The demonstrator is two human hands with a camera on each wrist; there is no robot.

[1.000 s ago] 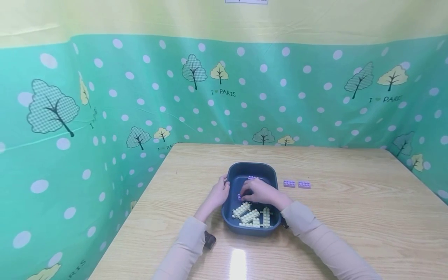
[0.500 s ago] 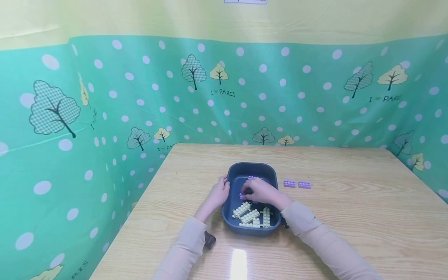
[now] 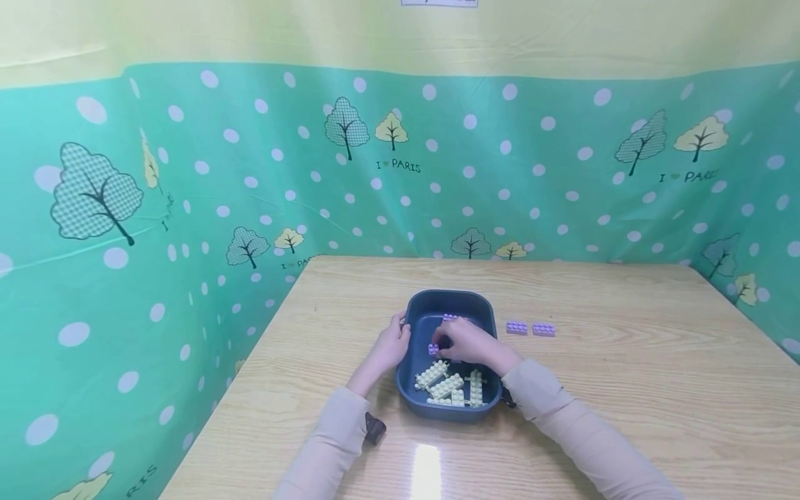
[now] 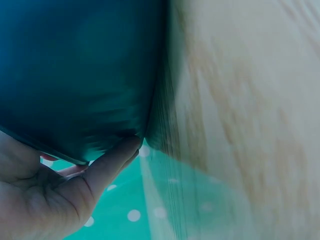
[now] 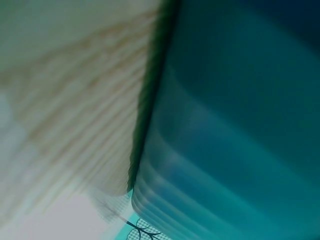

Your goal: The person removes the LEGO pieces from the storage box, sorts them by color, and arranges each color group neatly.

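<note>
A dark blue bin [image 3: 409, 389] stands on the table. At its left rim, my left hand [image 3: 390, 344] grips the edge; the left wrist view shows the hand's fingers [image 4: 112, 162] against the bin's wall [image 4: 100, 75]. My right hand [image 3: 469, 342] reaches inside, pinching a small purple toy brick [image 3: 434, 349] between thumb and fingertips. Another purple brick [image 3: 449, 317] lies farther back in the bin, partly hidden by that hand. Several cream toy bricks [image 3: 446, 386] lie at the near end. Only the bin's outer wall [image 5: 215, 150] and the table show in the right wrist view.
Two purple bricks, a left one [image 3: 517, 328] and a right one [image 3: 544, 330], lie on the wooden table [image 3: 625, 389] right of the bin. A green dotted curtain [image 3: 400, 201] hangs behind and beside the table.
The purple brick at my right fingertips has shifted slightly right and away from me inside the bin. My left hand and the bin stay in place.
</note>
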